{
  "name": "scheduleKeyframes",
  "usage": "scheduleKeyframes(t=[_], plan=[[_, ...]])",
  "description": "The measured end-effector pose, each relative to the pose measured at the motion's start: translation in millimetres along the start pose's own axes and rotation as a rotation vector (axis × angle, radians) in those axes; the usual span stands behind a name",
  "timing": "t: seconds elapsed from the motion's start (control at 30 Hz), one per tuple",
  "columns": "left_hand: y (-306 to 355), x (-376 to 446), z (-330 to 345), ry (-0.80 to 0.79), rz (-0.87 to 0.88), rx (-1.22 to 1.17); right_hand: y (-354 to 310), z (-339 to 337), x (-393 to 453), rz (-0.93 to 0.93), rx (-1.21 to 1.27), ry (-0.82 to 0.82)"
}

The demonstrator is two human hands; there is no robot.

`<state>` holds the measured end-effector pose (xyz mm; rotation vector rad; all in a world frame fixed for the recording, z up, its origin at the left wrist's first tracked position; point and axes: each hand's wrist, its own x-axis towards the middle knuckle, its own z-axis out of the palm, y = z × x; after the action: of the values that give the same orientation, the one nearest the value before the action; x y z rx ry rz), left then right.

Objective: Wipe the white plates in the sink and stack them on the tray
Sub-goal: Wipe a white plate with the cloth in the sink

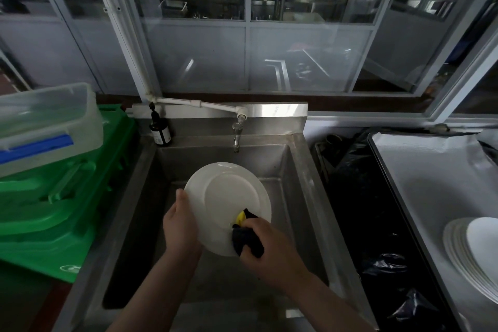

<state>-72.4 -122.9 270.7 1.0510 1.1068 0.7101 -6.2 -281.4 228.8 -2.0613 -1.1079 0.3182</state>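
- Before us: sink, tap at its back wall, bottle on its back left corner.
- Over the sink we hold a plate: left hand at its left rim, right hand with cloth on its near right part.
- Left of the sink: crates, a tub on top.
- Right of the sink: bin bag, then tray bearing a stack of plates.

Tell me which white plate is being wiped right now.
The plate held over the sink, gripped by the left hand and rubbed with the cloth. The others sit stacked on the tray.
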Motion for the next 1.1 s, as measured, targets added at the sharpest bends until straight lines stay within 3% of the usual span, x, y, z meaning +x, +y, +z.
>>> scheduleKeyframes(t=[0.17, 0.5, 1.1], plan=[[7.5, 1.7, 2.9, 0.057, -0.013, -0.039, -3.1, 4.9, -6.9, -0.021, -0.008, -0.048], [-0.7, 8.7, 6.6, 0.026, -0.004, 0.05, -11.5, 6.0, 13.7, 0.026, -0.028, 0.091], [-13.1, 8.2, 10.2, -0.218, 0.183, 0.22, -16.4, -13.2, 39.3, 0.111, 0.158, 0.197]])
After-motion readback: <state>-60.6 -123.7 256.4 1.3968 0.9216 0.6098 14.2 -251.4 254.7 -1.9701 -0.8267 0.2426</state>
